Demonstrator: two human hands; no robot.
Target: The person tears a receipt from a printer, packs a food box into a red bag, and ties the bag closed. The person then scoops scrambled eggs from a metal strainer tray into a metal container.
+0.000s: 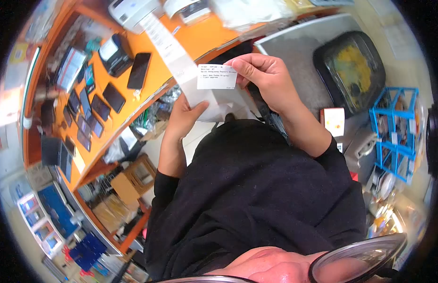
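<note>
Wearing glasses (358, 257) nearest the camera, along the bottom edge of the frame, and a black shirt (261, 188) across the lower centre. Pinching a small white printed label (216, 77) at the upper centre, by its right end, between thumb and bent forefinger of the right hand (266, 75); a narrow grip. Showing the label's printed side to the camera, in lines too small to read surely. Holding a long white paper strip (168, 49) with the left hand (187, 113), just below and left of the label, thumb laid over the paper and fingers mostly hidden beneath. Running from there toward the upper left, along the strip, to a white machine (127, 10) on an orange table (205, 37). Also on that table, left of the frame: several dark phones (114, 97) near one another, and a black device (113, 52) just beside the largest. Below them, under the tabletop, an opened cardboard box (122, 186). At upper right, on a grey surface (294, 52), a black tray (324, 61) with something yellow inside; near it, toward the right edge, a blue rack (394, 113).
</note>
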